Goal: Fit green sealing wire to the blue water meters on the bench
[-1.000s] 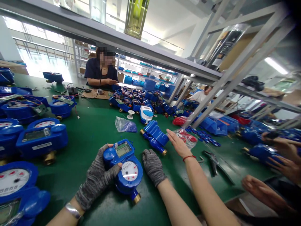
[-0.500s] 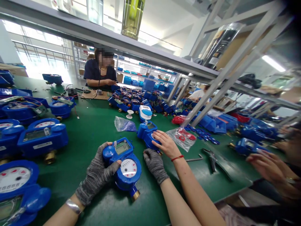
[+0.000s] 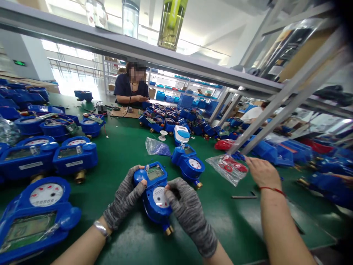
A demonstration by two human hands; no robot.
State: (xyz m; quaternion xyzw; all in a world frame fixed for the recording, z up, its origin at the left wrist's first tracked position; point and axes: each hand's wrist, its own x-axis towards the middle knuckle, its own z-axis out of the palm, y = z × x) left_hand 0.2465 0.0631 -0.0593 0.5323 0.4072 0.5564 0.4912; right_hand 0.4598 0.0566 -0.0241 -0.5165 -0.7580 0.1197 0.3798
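A blue water meter (image 3: 154, 209) with a small display, a round white dial and a brass end is tilted toward me just above the green table. My left hand (image 3: 124, 198), in a grey fingerless glove, is closed around its display end, thumb on the front. On the other side, my gloved right hand (image 3: 190, 213) grips the rim by the dial, its fingers bent and partly hidden. Just beyond lies a second blue meter (image 3: 190, 165). A co-worker's bare hand (image 3: 263, 175) with a red wrist cord reaches beside a clear bag of red rings (image 3: 230, 167).
Several blue meters (image 3: 74, 156) stand on the left. A bag of purple bits (image 3: 158, 147), a white spool (image 3: 163, 135) and a white-and-blue meter (image 3: 181, 135) lie ahead. A hex key (image 3: 244, 197) is at right. A shelf beam (image 3: 110, 40) crosses overhead; another person (image 3: 131, 88) sits opposite.
My right hand has left the second meter and come to the held one. The co-worker's hand has moved off that second meter to the right. The view has shifted left.
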